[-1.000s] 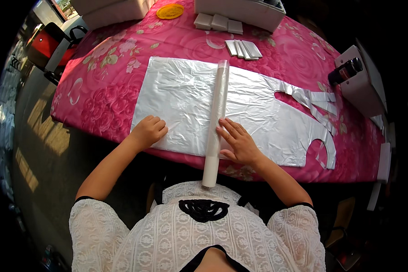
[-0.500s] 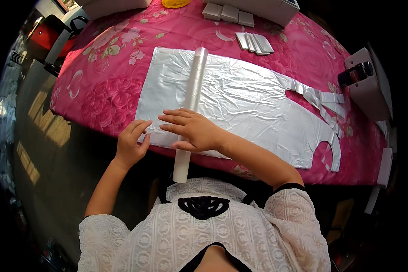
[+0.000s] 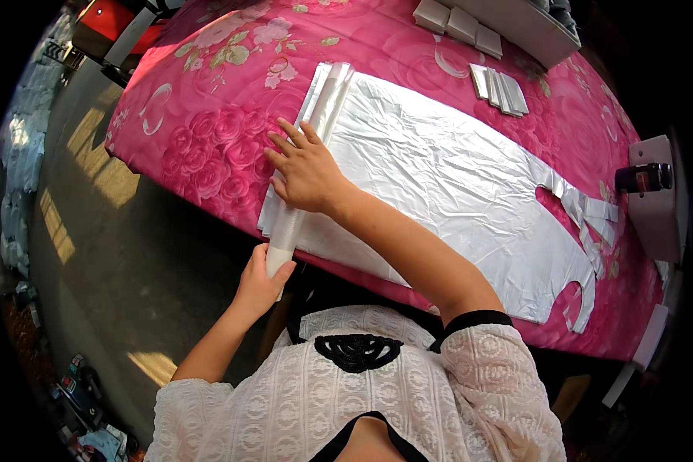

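Note:
A stack of silvery plastic vest bags (image 3: 439, 177) lies flat and wrinkled on the table, handle ends toward the right. Across its left part rests a long whitish roll (image 3: 287, 229), its near end sticking out past the table edge. My left hand (image 3: 259, 282) is wrapped round that near end, thumb on top. Higher up, my right hand (image 3: 309, 171) lies palm down over the roll, fingers spread toward the bags' left edge. The palm hides the middle of the roll.
Pink floral cloth (image 3: 212, 158) covers the table. Small folded silvery packets (image 3: 499, 91) lie beyond the bags, with several more packets (image 3: 460, 25) by a white box (image 3: 527, 31). At the right, a dark bottle (image 3: 644, 178) is beside another white box (image 3: 654, 219).
My left hand has moved down from the bags' edge and closed on the roll's near end. My right hand has slid farther up the roll. The roll sits closer to the bags' left edge.

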`<act>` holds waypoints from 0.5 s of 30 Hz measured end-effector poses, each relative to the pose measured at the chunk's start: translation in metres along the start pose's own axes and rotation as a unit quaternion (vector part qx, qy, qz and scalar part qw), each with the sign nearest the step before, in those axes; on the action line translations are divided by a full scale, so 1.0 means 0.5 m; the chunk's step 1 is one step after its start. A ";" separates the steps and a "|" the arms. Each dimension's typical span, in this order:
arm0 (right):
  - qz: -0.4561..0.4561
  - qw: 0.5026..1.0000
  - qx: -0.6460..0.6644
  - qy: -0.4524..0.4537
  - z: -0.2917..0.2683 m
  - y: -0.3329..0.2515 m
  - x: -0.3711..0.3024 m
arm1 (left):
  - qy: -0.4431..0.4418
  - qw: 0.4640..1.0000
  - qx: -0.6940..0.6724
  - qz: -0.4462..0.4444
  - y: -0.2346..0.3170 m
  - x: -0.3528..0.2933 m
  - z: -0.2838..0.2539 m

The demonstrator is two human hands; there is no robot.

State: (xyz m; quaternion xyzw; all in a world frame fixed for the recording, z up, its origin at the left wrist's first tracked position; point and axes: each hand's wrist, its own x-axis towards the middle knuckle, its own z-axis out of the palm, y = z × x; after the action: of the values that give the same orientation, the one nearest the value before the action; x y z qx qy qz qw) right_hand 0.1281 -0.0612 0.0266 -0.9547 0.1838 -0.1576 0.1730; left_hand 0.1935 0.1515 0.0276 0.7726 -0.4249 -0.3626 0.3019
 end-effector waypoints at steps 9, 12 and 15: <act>0.278 0.580 0.735 0.215 -0.059 -0.034 -0.038 | -0.229 0.887 -0.386 -0.108 0.096 -0.001 -0.005; 0.235 0.531 0.795 0.177 -0.176 -0.014 -0.094 | -0.381 0.844 -0.376 -0.037 0.165 0.022 0.015; 0.301 0.617 0.676 0.268 -0.234 0.027 -0.139 | -0.221 0.944 -0.244 -0.018 0.180 0.040 0.068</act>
State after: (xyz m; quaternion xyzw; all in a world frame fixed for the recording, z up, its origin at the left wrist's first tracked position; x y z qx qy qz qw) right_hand 0.0202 -0.0769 0.1088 -0.3747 0.3409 -0.4252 0.7501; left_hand 0.1336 0.0874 0.0724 0.5832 -0.3651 -0.6224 0.3732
